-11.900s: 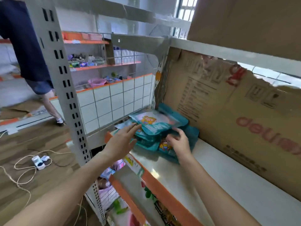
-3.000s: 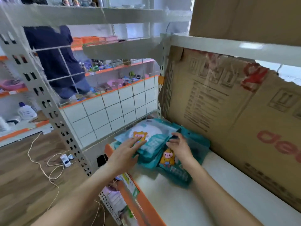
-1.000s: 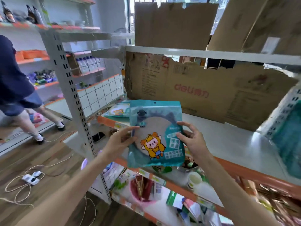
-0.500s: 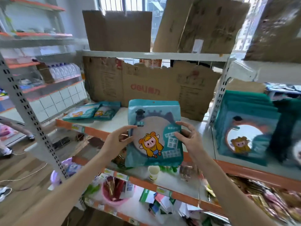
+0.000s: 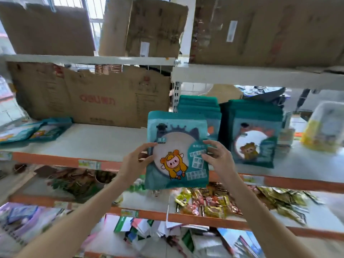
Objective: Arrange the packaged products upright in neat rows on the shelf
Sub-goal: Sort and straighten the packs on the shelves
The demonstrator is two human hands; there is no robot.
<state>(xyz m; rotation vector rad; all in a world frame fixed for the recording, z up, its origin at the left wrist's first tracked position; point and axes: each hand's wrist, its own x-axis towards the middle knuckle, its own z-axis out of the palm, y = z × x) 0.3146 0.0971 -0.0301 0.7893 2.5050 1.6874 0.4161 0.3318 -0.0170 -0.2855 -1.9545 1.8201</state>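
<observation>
I have the teal packet [image 5: 176, 151] upright in the air in front of the shelf [image 5: 104, 138], its printed face toward me, level with the shelf's orange front edge. My left hand [image 5: 134, 162] grips its left edge: the thumb lies across the front near the pale round window, and the other fingers are hidden behind the packet. My right hand [image 5: 219, 159] grips the right edge the same way, thumb and fingertips [image 5: 205, 156] pressed on the front by the text labels. So both sets of fingers are clamped on the packet, one at each side, at mid-height. Just behind it, two rows of standing teal packets [image 5: 251, 135] fill the shelf on the right. Well apart, at the shelf's far left, more teal packets [image 5: 35, 131] lie flat in front of a cardboard sheet [image 5: 89, 95].
</observation>
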